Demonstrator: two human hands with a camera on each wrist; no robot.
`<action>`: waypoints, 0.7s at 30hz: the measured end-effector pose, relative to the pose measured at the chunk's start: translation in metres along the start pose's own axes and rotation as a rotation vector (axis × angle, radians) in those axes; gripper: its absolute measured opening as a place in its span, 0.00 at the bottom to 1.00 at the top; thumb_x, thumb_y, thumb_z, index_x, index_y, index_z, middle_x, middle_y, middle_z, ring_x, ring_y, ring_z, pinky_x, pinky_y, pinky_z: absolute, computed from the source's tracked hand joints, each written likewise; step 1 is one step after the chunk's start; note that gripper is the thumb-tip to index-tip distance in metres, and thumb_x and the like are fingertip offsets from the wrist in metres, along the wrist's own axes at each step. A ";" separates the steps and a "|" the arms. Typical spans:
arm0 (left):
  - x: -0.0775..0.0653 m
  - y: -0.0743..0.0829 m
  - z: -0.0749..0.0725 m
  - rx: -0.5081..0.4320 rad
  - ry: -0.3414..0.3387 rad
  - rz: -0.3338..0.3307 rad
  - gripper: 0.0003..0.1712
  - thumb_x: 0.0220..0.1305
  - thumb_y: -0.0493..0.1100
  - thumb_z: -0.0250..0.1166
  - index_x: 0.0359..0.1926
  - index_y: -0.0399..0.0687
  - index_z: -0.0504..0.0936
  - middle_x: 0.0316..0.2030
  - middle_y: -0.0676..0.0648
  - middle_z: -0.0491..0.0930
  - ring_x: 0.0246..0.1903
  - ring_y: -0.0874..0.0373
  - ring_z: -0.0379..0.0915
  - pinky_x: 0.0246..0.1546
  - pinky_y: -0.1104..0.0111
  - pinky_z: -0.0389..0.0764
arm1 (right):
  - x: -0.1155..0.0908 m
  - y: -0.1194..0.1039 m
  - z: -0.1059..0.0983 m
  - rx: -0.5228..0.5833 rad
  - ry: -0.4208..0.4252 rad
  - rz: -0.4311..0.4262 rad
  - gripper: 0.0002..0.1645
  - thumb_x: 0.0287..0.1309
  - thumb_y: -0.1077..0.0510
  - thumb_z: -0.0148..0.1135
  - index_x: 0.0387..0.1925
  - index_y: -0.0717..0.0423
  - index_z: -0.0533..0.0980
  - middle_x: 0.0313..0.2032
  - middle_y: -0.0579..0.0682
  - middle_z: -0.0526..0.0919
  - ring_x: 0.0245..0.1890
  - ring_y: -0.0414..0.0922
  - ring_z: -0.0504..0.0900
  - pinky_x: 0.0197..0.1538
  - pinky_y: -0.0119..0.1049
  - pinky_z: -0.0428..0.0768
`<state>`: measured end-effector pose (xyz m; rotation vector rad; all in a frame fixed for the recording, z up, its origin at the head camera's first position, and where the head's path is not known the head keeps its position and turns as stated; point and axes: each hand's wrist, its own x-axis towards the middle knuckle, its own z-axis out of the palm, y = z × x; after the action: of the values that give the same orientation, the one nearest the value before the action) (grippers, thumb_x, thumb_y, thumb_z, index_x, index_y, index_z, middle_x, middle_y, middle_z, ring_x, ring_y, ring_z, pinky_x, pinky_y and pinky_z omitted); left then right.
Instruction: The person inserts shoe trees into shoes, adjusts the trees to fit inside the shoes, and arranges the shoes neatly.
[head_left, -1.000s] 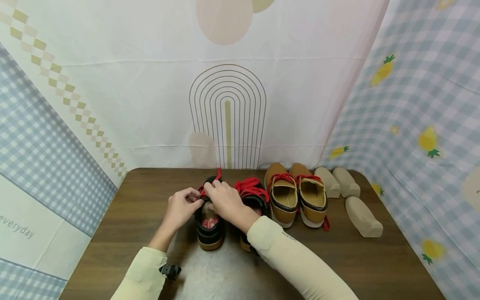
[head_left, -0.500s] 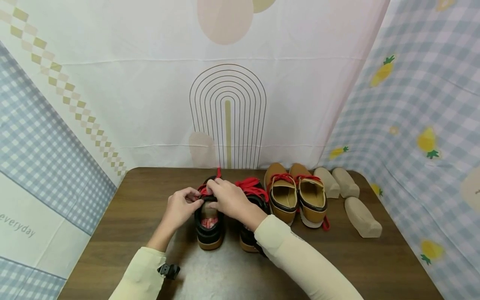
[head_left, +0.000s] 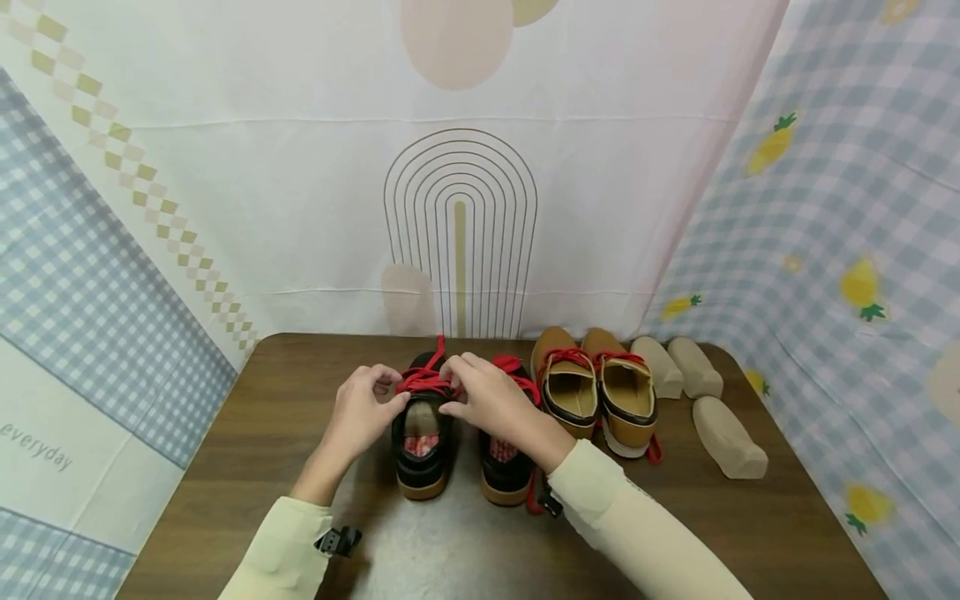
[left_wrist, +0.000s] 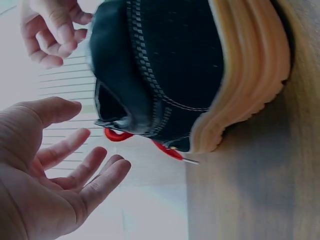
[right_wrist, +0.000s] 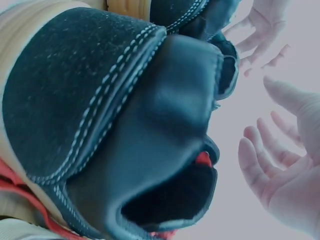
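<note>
A black shoe [head_left: 422,479] with red laces [head_left: 422,380] and a tan sole stands with its heel toward me. My left hand [head_left: 360,417] is at its left side, fingers loosely bent and thumb apart, holding nothing. In the left wrist view, that hand [left_wrist: 60,175] is beside the shoe's collar [left_wrist: 112,50]. My right hand [head_left: 487,398] hovers at the right side of the laces, partly over the second black shoe [head_left: 506,479]. In the right wrist view, the right hand [right_wrist: 290,160] has its fingers spread and bare. A pale insert shows inside the left shoe.
Two tan shoes [head_left: 628,425] with red laces stand to the right. Several beige foot-shaped blocks [head_left: 727,437] lie at the table's far right. The wooden table [head_left: 285,375] meets a patterned cloth backdrop [head_left: 315,233] at its rear edge.
My right hand has drawn back rightward from the left black shoe's laces and let go, uncovering them. The left hand has hardly moved.
</note>
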<state>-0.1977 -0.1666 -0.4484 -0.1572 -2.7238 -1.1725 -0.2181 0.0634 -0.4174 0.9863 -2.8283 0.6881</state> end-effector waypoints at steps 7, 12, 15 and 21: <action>-0.002 0.010 -0.007 -0.045 0.027 0.025 0.13 0.62 0.41 0.74 0.46 0.42 0.85 0.45 0.40 0.83 0.46 0.47 0.82 0.50 0.52 0.83 | -0.014 0.008 -0.014 0.143 0.027 -0.022 0.26 0.59 0.52 0.77 0.56 0.50 0.77 0.49 0.47 0.81 0.49 0.41 0.83 0.51 0.38 0.84; -0.004 0.018 -0.008 -0.066 0.048 0.041 0.14 0.62 0.41 0.74 0.47 0.43 0.85 0.46 0.41 0.84 0.49 0.47 0.82 0.51 0.52 0.82 | -0.024 0.013 -0.025 0.171 0.045 -0.031 0.26 0.59 0.53 0.77 0.57 0.51 0.77 0.52 0.47 0.82 0.51 0.44 0.82 0.53 0.41 0.83; -0.006 0.024 -0.007 -0.087 0.055 0.055 0.14 0.62 0.40 0.74 0.49 0.43 0.85 0.46 0.42 0.85 0.50 0.47 0.82 0.51 0.51 0.83 | -0.032 0.018 -0.030 0.173 0.064 -0.032 0.27 0.59 0.52 0.77 0.58 0.51 0.78 0.54 0.47 0.82 0.53 0.46 0.83 0.54 0.44 0.83; -0.009 0.038 -0.003 -0.170 0.078 0.089 0.17 0.62 0.38 0.74 0.51 0.42 0.84 0.47 0.42 0.85 0.49 0.44 0.84 0.50 0.53 0.85 | -0.050 0.032 -0.040 0.201 0.109 -0.029 0.31 0.57 0.54 0.78 0.60 0.52 0.77 0.58 0.49 0.81 0.55 0.50 0.83 0.55 0.48 0.83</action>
<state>-0.1825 -0.1433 -0.4210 -0.2467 -2.5218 -1.3534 -0.2013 0.1318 -0.4039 0.9808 -2.6865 1.0068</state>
